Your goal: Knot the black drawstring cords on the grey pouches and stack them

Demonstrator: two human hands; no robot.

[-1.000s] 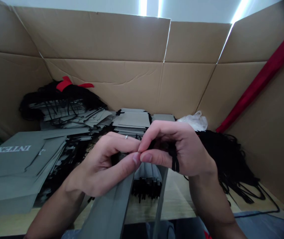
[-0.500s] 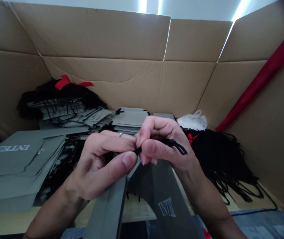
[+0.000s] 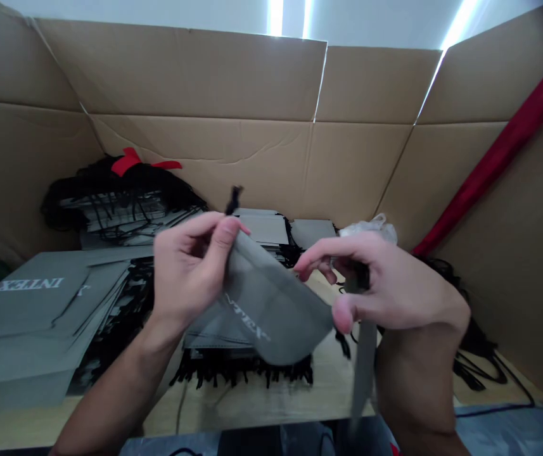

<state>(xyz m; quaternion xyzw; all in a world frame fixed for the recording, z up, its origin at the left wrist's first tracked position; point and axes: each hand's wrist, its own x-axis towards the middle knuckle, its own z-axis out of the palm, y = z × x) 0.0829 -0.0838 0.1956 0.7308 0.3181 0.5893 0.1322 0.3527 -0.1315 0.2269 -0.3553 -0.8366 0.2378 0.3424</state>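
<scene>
One cardboard carton (image 3: 180, 82) is enclosing the scene, with a pile of grey INTEX bags (image 3: 28, 304) lying inside it. We are listing one grey bag (image 3: 264, 310) held up over the pile: light, soft and limp, best taken at its top corner. Our left hand (image 3: 190, 269) is pinching that corner just beside a black cord (image 3: 233, 199); our right hand (image 3: 376, 285) is spread open, its thumb near the bag's edge.

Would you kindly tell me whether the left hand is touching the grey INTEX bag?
Touching. The head view shows the left hand pinching the upper corner of the grey INTEX bag, with the thumb pressed against it.
</scene>
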